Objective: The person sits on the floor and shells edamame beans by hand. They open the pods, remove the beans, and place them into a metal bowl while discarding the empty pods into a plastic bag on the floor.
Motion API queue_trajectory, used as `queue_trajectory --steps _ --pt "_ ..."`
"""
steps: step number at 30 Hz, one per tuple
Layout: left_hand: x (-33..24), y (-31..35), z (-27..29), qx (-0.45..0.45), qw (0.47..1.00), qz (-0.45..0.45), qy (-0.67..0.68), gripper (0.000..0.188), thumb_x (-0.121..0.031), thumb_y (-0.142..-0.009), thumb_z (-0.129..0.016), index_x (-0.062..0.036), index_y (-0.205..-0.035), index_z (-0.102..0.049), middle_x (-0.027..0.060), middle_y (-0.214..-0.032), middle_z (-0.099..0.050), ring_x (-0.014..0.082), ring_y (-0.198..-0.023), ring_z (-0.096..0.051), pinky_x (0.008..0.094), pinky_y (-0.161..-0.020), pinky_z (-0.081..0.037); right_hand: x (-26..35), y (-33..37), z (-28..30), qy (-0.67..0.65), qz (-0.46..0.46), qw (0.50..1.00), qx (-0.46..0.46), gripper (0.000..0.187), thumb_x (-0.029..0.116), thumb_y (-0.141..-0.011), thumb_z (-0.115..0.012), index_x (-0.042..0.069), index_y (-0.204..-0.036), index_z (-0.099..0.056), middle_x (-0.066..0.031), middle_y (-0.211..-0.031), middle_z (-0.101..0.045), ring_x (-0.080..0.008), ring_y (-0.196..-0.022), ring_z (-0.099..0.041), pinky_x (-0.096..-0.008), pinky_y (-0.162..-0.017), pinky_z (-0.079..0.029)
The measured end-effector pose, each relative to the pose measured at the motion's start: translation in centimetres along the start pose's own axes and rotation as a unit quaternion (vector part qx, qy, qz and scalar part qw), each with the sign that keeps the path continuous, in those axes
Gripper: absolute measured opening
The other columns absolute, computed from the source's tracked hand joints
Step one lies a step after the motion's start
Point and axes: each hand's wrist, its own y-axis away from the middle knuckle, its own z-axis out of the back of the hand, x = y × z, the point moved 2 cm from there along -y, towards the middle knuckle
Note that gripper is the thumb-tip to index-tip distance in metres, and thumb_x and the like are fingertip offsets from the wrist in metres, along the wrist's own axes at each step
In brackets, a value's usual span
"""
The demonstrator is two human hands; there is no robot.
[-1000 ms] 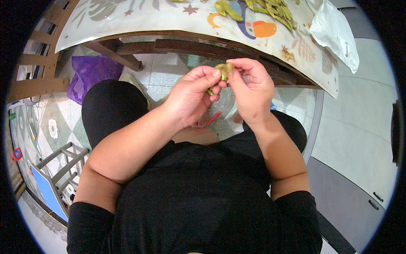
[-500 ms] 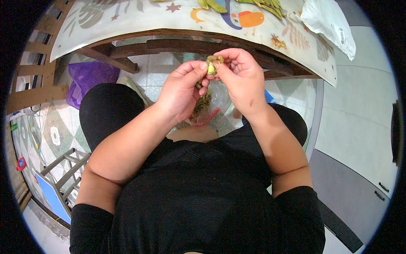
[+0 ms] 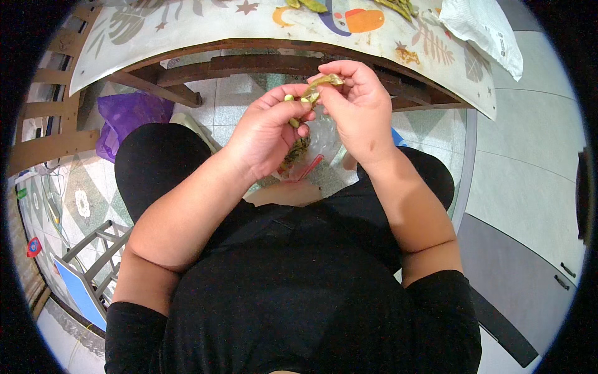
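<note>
My right hand pinches a split, yellow-green bean pod between thumb and fingers. Close beside it, my left hand is closed, and a pale green bean shows between its thumb and forefinger. Another green piece sits at the left thumb tip, by the pod's lower end; whether it is still inside the pod I cannot tell. Something greenish also peeks out under the left fingers. Below both hands, a clear plastic bag holds brownish-green husks, partly hidden by my left hand.
Ahead stands a wooden table with a printed cover. On it lie several pods and a white plastic bag. A purple bag is on the tiled floor, left of my knee. A blue-topped stool stands lower left.
My hands have drawn slightly apart. The pod, earlier bunched between both hands, now stretches out from my right fingers, and a pale bean shows separately at my left thumb.
</note>
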Motion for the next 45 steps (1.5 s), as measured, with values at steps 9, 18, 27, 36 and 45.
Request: queue_trajectory --steps 9,18,27,36,45 --pt "-0.6 -0.2 1.0 -0.006 1.000 -0.008 0.004 0.021 -0.006 -0.077 -0.042 -0.0014 -0.097 -0.048 0.0041 -0.081 -0.051 0.0130 -0.073 -0.050 0.0230 -0.061 -0.041 1.2 -1.0 2.0 0.075 -0.077 0.992 0.064 0.015 0.003 -0.077 -0.051 0.002 -0.092 -0.052 -0.0035 -0.078 -0.058 -0.0073 -0.069 -0.053 -0.0191 -0.058 -0.042" --pt "1.1 -0.8 1.2 0.024 0.993 0.079 0.080 0.021 -0.015 -0.084 -0.039 -0.0001 -0.096 -0.049 0.0071 -0.084 -0.053 0.0157 -0.073 -0.052 0.0237 -0.061 -0.044 0.4 -0.2 0.8 -0.061 -0.142 0.982 0.108 0.013 0.004 -0.078 -0.049 0.001 -0.091 -0.051 -0.0039 -0.076 -0.057 -0.0091 -0.061 -0.055 -0.0200 -0.052 -0.044" --pt "0.7 -0.4 0.8 0.008 0.999 0.036 0.021 0.019 -0.009 -0.082 -0.048 -0.0012 -0.099 -0.047 0.0044 -0.080 -0.051 0.0117 -0.070 -0.050 0.0218 -0.061 -0.044 -0.1 -0.5 1.4 0.088 -0.066 0.994 0.025 0.015 0.003 -0.077 -0.049 0.003 -0.092 -0.053 -0.0035 -0.079 -0.057 -0.0088 -0.067 -0.052 -0.0204 -0.060 -0.043" --pt "-0.7 -0.8 2.0 -0.058 0.998 -0.013 0.027 0.021 -0.014 -0.082 -0.045 -0.0030 -0.099 -0.048 0.0022 -0.081 -0.050 0.0120 -0.071 -0.047 0.0228 -0.062 -0.040 0.5 -0.7 2.5 0.213 -0.107 0.965 0.109 0.027 -0.005 -0.067 -0.037 0.006 -0.085 -0.054 -0.0004 -0.079 -0.053 -0.0081 -0.070 -0.046 -0.0206 -0.064 -0.038" --pt "-0.9 -0.7 1.6 -0.088 0.992 0.020 0.092 0.019 -0.021 -0.085 -0.042 -0.0030 -0.086 -0.050 0.0030 -0.076 -0.049 0.0132 -0.068 -0.047 0.0245 -0.060 -0.039 0.4 -0.4 2.5 0.295 -0.178 0.921 0.182 0.017 0.018 -0.069 -0.048 0.006 -0.078 -0.056 -0.0085 -0.068 -0.055 -0.0191 -0.063 -0.052 -0.0294 -0.059 -0.042"
